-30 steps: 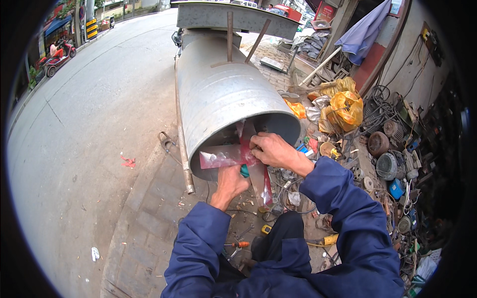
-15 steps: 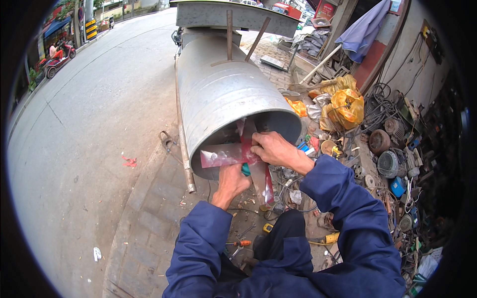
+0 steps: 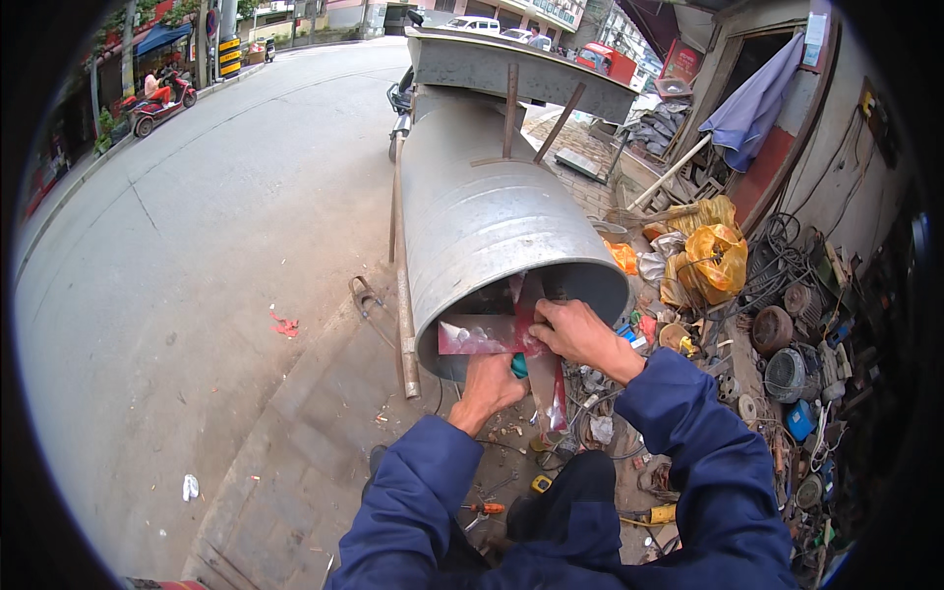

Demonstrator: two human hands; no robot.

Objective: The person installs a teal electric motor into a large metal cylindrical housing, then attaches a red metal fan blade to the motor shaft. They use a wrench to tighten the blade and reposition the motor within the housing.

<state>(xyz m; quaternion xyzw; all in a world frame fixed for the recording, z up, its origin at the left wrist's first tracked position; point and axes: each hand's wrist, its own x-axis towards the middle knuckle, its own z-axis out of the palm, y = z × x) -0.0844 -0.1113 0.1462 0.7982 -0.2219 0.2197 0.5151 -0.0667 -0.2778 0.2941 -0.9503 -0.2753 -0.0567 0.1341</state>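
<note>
In front of me lies a large grey metal cylinder, its round mouth facing me. At the mouth sits a fan wheel with flat, worn red and silver blades. My right hand is closed at the middle of the wheel, fingers pinched against a blade near the hub; what lies under the fingertips is hidden. Below the left blade, my left hand is wrapped round a small teal object, of which only one end shows. Another blade points down between my hands.
A rusty pipe leans along the cylinder's left side. On the ground near my knees lie an orange-handled screwdriver, a yellow tape measure and a yellow power tool. Motors, cables and scrap crowd the right. A road runs left.
My view has turned, so the cylinder, hands and ground sit farther right and slightly lower in the picture. Both hands keep nearly the same places on the fan wheel.
</note>
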